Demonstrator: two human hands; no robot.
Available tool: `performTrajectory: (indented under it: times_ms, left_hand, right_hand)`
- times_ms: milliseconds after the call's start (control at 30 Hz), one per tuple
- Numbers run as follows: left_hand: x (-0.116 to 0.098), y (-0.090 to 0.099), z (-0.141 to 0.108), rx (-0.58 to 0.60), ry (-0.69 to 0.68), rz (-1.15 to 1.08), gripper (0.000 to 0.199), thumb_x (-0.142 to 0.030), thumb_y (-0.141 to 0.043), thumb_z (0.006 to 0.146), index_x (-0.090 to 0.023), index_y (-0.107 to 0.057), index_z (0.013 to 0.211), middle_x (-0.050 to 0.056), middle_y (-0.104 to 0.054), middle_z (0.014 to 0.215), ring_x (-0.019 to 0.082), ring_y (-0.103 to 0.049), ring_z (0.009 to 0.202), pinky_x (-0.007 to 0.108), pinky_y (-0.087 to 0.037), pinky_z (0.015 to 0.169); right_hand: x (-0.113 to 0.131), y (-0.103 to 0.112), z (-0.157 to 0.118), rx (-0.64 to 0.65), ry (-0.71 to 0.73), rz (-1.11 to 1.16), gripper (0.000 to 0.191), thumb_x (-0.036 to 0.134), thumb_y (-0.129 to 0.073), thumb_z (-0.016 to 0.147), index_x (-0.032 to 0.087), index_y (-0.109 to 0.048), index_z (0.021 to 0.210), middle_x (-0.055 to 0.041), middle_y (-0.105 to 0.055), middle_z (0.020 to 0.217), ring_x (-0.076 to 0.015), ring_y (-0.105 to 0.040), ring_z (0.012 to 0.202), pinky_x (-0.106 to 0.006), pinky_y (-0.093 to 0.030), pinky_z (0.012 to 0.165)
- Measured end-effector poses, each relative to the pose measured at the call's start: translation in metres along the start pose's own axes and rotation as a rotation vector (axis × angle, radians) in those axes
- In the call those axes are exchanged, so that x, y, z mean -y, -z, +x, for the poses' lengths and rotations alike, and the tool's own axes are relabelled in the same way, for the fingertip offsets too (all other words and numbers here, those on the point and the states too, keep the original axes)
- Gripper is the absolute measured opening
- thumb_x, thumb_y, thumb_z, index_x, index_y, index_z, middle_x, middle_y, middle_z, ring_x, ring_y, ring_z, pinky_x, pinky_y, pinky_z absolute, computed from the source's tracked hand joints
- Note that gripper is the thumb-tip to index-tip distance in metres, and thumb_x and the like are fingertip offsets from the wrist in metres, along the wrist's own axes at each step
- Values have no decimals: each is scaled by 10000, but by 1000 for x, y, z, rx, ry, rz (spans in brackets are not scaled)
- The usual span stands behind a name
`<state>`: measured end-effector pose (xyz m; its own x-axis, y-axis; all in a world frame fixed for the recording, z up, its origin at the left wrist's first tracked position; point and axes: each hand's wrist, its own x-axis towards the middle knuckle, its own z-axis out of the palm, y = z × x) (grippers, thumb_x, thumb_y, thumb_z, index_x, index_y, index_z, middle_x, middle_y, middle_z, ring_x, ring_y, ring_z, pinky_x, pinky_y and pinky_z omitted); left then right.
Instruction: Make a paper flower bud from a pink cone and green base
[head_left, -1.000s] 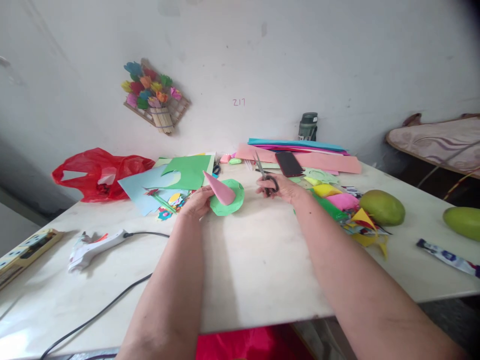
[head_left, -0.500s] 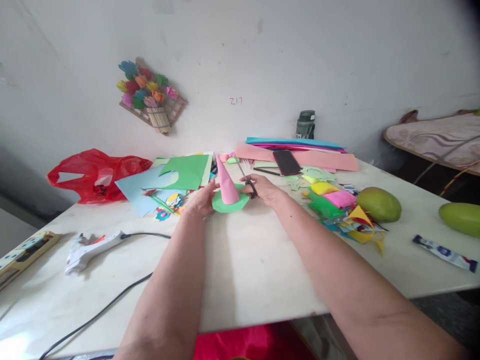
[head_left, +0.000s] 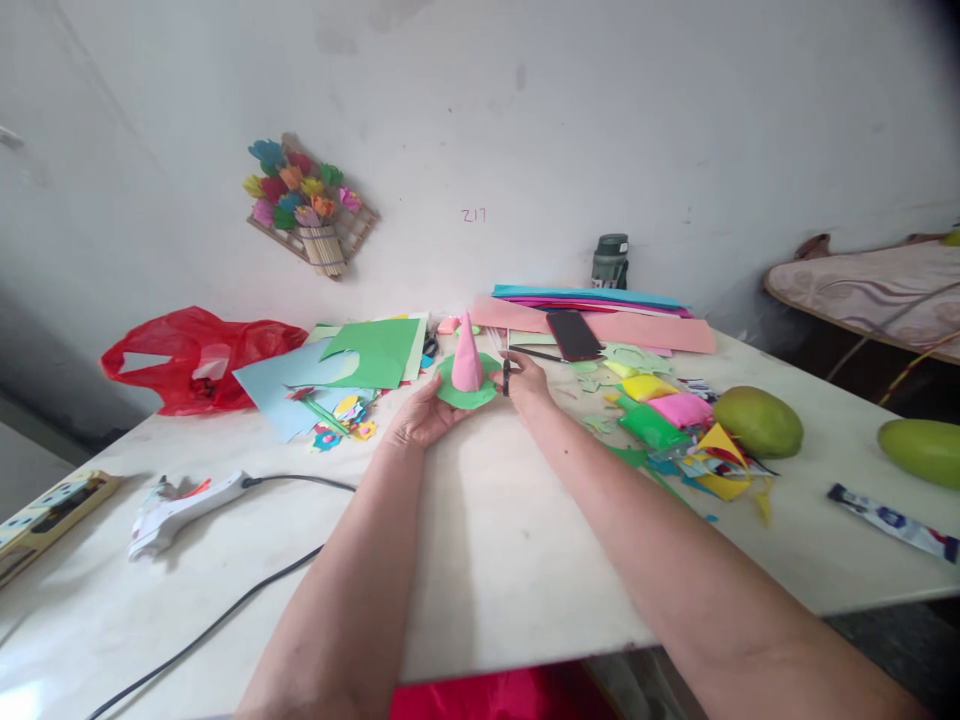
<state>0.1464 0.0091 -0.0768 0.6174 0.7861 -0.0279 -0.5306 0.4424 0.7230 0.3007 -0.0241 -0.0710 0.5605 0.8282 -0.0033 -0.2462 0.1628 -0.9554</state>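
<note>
A pink paper cone [head_left: 466, 362] stands upright on a round green paper base [head_left: 456, 397], like a small pointed hat. My left hand [head_left: 424, 412] grips the left and lower rim of the green base, its fingers partly under it. In my right hand [head_left: 529, 382] are scissors [head_left: 506, 377] with dark handles, blades pointing away from me toward the wall. The fingertips of that hand also come near or touch the base's right edge; the exact contact is too small to tell.
A white glue gun [head_left: 184, 512] with a black cord lies left, near a power strip [head_left: 56, 520]. Green card [head_left: 379, 350] and a red bag [head_left: 199, 355] are behind. Rightward are a phone [head_left: 574, 335], paper scraps [head_left: 724, 480], mangoes [head_left: 757, 422] and a tube [head_left: 892, 520].
The cone and base have shifted slightly right and tilted away from me. My left hand has turned more beneath the base. The scissors now point straighter away. The view has tipped up a little.
</note>
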Motion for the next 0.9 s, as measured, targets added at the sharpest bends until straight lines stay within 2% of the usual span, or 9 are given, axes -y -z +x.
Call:
performTrajectory:
  times_ms: [167, 333, 767, 900]
  left_hand:
    - [-2, 3, 7, -170, -12, -5, 390, -223, -354, 928, -133, -438, 1298, 133, -689, 1035, 224, -642, 994, 432, -485, 923]
    - [-5, 4, 9, -233, -38, -4, 350, -215, -368, 924, -130, -492, 1240, 135, -698, 996, 217, -664, 936, 420, -518, 870]
    - [-7, 2, 8, -276, -65, -1, 323, -204, -377, 922, -116, -528, 1192, 113, -710, 926, 208, -668, 913, 402, -537, 845]
    - [-9, 4, 9, -287, -93, -14, 319, -208, -396, 916, -146, -546, 1190, 103, -709, 954, 203, -669, 911, 376, -543, 830]
  right_hand:
    - [5, 11, 0, 139, -74, -65, 413, 117, -706, 619, 141, -575, 1010, 60, -538, 479, -91, -519, 390, -165, -257, 322]
    - [8, 25, 3, 263, -169, -106, 463, 113, -679, 639, 158, -547, 1080, 15, -618, 562, -112, -582, 454, -166, -296, 343]
    - [18, 20, -4, 182, -78, -311, 463, -4, -643, 586, 162, -590, 1015, 66, -538, 475, -72, -513, 416, -147, -286, 359]
    - [17, 24, 2, 201, -49, -313, 433, 83, -725, 591, 166, -564, 984, 41, -581, 526, -83, -523, 418, -156, -277, 344]
